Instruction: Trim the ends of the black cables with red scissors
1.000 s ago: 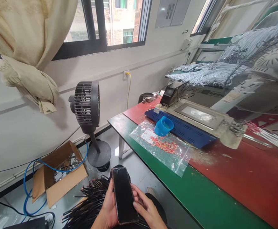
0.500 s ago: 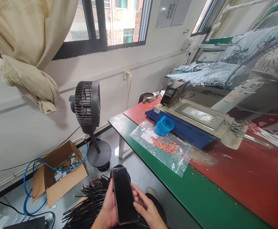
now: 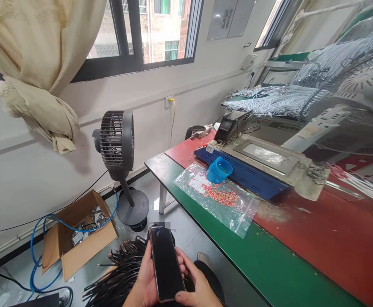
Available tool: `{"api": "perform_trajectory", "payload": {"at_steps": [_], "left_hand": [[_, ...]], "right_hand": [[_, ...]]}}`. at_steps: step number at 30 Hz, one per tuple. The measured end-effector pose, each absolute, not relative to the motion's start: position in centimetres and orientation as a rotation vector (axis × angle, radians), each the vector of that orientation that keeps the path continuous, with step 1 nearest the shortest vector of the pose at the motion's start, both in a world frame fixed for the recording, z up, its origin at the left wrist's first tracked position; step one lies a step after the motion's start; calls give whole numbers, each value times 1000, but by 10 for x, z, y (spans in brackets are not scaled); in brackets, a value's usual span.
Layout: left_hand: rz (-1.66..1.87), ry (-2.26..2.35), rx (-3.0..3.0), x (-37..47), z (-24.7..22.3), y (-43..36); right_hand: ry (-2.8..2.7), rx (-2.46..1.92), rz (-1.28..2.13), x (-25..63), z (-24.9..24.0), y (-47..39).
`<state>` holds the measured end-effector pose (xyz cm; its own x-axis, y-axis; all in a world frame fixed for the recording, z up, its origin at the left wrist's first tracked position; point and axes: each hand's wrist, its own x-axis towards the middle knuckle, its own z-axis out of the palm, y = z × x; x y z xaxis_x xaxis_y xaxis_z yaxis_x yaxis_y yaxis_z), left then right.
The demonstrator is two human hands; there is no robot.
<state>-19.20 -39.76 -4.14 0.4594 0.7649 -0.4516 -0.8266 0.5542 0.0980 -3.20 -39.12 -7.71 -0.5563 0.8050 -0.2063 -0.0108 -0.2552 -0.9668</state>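
Observation:
A black phone (image 3: 167,264) with a dark screen is held upright at the bottom centre. My left hand (image 3: 146,275) wraps round its left side and back. On the right side, my right hand (image 3: 196,279) grips the phone, its thumb at the lower right corner and its other fingers along the edge. Behind and to the left of the hands lies a bundle of black cables (image 3: 119,273) with bare ends.
A green and red table (image 3: 237,256) spans the right, bearing a plastic bag with small red and yellow pieces, a blue cup (image 3: 219,169) and a blue machine (image 3: 247,175). A black fan (image 3: 118,140) and cardboard box (image 3: 87,256) stand on the floor, left.
My right thumb has moved down along the phone to its lower right corner. The phone stays in both hands, and the view has shifted very slightly.

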Motion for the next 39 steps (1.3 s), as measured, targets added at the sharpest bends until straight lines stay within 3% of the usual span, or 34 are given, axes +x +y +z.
{"api": "perform_trajectory", "payload": {"at_steps": [39], "left_hand": [[961,437,-132,-194,-42,-396]], "right_hand": [[-1558,-1082,1748,-32,-81,-391]]}}
